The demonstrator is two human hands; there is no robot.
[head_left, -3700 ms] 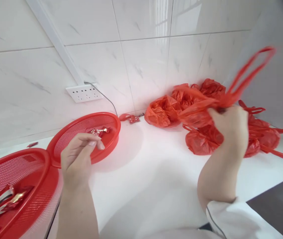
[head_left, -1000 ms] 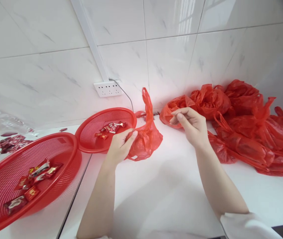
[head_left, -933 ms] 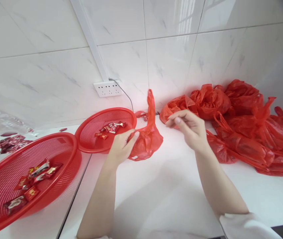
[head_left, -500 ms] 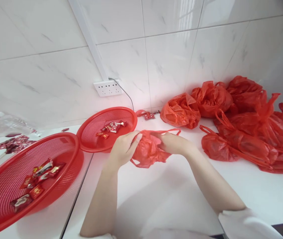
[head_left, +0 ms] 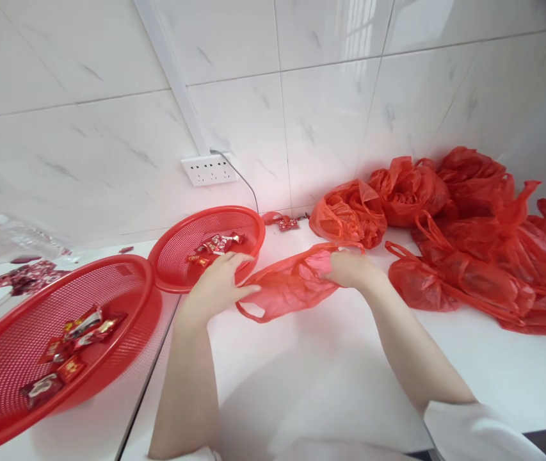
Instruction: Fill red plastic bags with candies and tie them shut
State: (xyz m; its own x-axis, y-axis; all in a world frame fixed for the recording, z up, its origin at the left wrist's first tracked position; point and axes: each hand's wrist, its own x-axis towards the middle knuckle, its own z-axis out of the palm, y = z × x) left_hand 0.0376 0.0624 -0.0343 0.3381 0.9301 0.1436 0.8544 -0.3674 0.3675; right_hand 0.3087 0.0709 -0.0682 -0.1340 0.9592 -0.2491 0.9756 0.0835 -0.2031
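Wide white counter (head_left: 273, 365) under everything. On it, approx. 3 o'clock, heap of filled red bags (head_left: 493, 275), loops trailing. Large red mesh basket (head_left: 119, 288) at 8 o'clock, smaller mesh basket (head_left: 176, 250) at 9, rims close together. Red bag (head_left: 287, 291) in front of both hands, just off centre twd 5, stretched wide and prob. near-empty.

Judging by crinkle & sheen: v. light, limp, thin film, a bit slippery. Likely folds, clings to skin and slides away if only brushed; could tear w/ a hard tug or a nail. Best taken by the doubled rim or handle loops (head_left: 352, 244), at approx. 2 and 8 o'clock on the bag, not mid-film.

L hand (head_left: 210, 285) at bag's 9 o'clock end: fingers apart from thumb, thumb tip right by film; contact unclear. R hand (head_left: 354, 269) at 3 o'clock end, touching film, fingertips partly hidden; can't tell if pinching. Smallest: wrapped sweets (head_left: 80, 326), few, in both baskets.
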